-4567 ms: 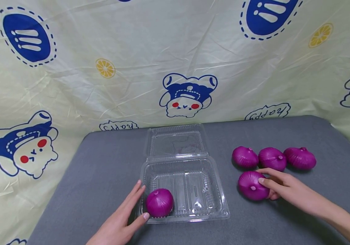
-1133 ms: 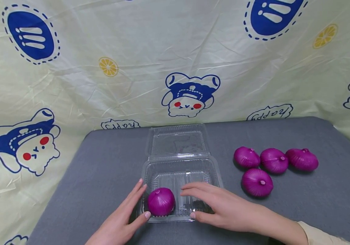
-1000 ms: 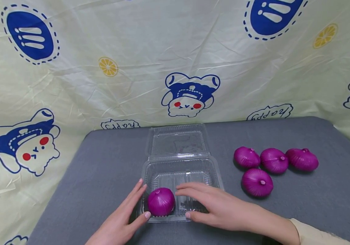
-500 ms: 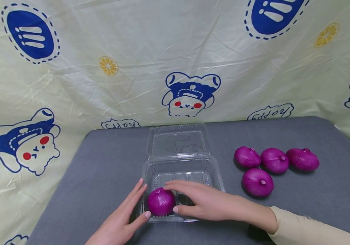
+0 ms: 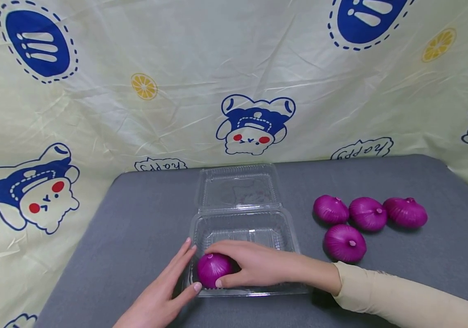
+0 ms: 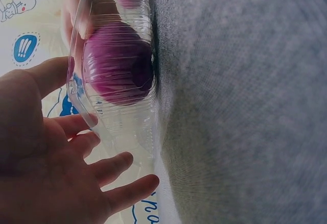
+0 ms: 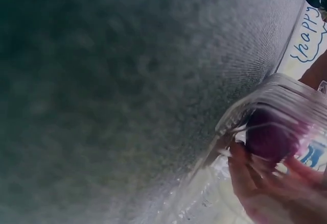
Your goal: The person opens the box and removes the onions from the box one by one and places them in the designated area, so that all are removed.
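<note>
A clear plastic clamshell box (image 5: pixel 254 223) lies on the grey table, its lid folded back. In its near left corner sits a purple onion (image 5: pixel 212 269), seen through the box wall in the left wrist view. My right hand (image 5: pixel 254 263) reaches over the box and grips this onion from the right, thumb in front and fingers over the far side. In the right wrist view, that hand's fingers curl round the onion inside the box. Fingers fairly straight, my left hand (image 5: pixel 162 284) touches the box's left rim with thumb and fingertips.
Right of the box, several more purple onions stand on the grey table (image 5: pixel 148 218): a row of three, including the middle onion (image 5: pixel 367 214), and a nearer onion (image 5: pixel 345 243) in front. A printed cloth (image 5: pixel 176 114) hangs behind the table.
My right hand has left the nearer onion at the right, moved left over the box and taken hold of the onion in it. My left hand has stayed at the box's rim.
</note>
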Demonstrator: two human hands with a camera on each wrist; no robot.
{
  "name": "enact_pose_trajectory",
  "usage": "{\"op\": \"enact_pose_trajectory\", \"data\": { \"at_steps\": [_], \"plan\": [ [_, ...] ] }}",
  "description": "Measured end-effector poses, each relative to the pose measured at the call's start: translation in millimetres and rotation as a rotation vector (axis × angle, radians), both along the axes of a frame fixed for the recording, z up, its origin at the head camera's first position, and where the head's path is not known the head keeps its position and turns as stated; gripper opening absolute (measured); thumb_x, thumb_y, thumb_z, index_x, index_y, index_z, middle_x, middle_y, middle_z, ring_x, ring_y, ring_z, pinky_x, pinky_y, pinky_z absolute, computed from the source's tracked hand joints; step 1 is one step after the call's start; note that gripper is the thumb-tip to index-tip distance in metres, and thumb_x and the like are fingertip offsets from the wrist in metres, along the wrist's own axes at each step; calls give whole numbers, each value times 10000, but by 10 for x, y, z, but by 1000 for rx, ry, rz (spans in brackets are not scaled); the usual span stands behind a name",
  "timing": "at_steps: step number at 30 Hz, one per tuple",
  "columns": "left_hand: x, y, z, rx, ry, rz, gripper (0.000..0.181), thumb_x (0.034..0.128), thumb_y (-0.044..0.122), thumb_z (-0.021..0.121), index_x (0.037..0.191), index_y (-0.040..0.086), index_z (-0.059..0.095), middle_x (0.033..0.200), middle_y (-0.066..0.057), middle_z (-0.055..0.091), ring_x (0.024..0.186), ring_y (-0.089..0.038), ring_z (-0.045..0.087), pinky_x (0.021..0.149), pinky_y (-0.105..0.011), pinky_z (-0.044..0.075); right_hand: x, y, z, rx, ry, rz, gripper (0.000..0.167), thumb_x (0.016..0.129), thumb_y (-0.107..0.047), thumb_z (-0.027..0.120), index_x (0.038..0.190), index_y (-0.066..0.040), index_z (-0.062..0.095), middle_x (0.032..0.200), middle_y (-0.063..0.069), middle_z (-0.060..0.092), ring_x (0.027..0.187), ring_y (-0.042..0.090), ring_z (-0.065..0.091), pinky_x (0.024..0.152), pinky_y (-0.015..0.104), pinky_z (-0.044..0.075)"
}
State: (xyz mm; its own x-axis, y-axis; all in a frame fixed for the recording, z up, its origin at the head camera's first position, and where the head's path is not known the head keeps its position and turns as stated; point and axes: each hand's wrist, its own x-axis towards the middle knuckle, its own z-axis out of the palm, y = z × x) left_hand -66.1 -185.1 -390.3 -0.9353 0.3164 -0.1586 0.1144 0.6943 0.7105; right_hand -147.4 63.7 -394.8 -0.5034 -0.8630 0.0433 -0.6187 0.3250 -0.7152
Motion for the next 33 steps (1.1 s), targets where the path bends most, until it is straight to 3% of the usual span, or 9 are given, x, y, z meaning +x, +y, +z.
{"op": "enact_pose_trajectory", "data": {
  "at_steps": [6, 19, 33],
  "plan": [
    [-3, 3, -2, -3, 14, 1, 774, 927, 554, 597, 1563, 229, 298, 1630, 98, 135, 1458, -238, 231, 1076, -589, 316, -26, -32, 22, 17, -45, -5, 567, 917, -483, 650, 1399, -221, 507, 1327, -82, 550, 1102, 49, 548, 822, 214, 508],
    [-18, -8, 6, 5, 5, 0, 751, 937, 515, 607, 1564, 248, 291, 1629, 106, 129, 1464, -237, 216, 1085, -595, 296, -44, 16, 74, -3, 9, -96, 552, 836, -456, 749, 1320, -248, 583, 1265, -117, 589, 1090, 55, 560, 823, 225, 512],
    [5, -3, 5, -15, 48, 6, 734, 944, 500, 606, 1562, 255, 295, 1623, 138, 126, 1461, -173, 200, 1099, -563, 291, 82, 256, 171, -115, -99, -135, 549, 842, -460, 758, 1328, -314, 548, 1279, -133, 561, 1105, 94, 548, 815, 252, 532]
  ]
}}
